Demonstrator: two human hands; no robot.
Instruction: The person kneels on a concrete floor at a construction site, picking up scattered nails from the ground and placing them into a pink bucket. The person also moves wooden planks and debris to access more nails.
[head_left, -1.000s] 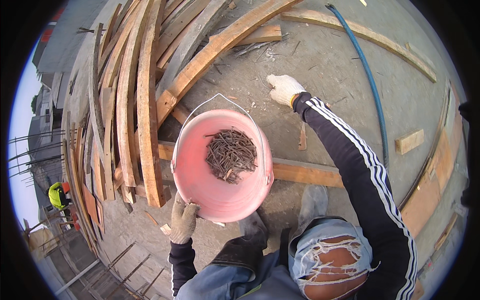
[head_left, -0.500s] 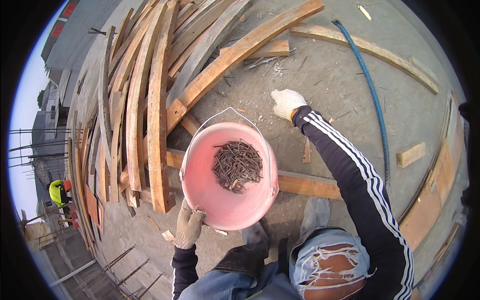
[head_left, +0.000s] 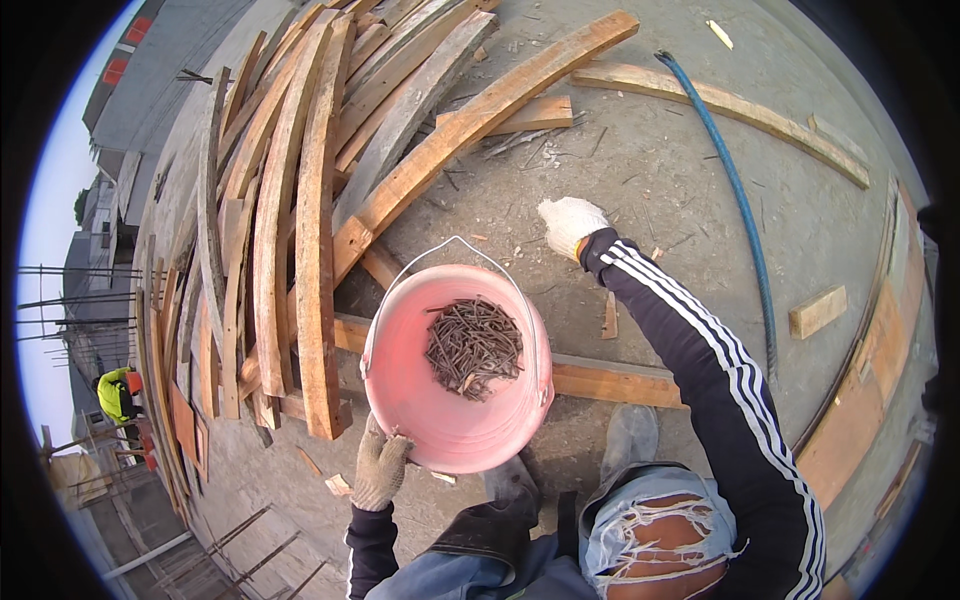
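A pink bucket (head_left: 410, 415) with a thin wire handle is in front of me, its mouth tipped up toward my view. Many loose brown nails (head_left: 474, 345) lie heaped at its bottom. My left hand (head_left: 382, 462), in a knitted work glove, is closed on the bucket's near left rim. Farther out to the right, my right hand (head_left: 573, 226), in a white glove, is low over the gritty floor with its fingers curled. What those fingers hold, if anything, is hidden. Scattered nails and wood chips lie on the floor around it.
Long timber beams (head_left: 315, 230) are piled at the left. One beam (head_left: 620, 382) crosses the floor before my feet. At the right lie a blue hose (head_left: 733, 170) and a short wood block (head_left: 818, 312). A person in a yellow top (head_left: 115, 397) is far left, near protruding steel bars.
My right hand has drawn slightly nearer to me over the floor. The whole scene sits a little lower in view. The left hand keeps its hold on the bucket.
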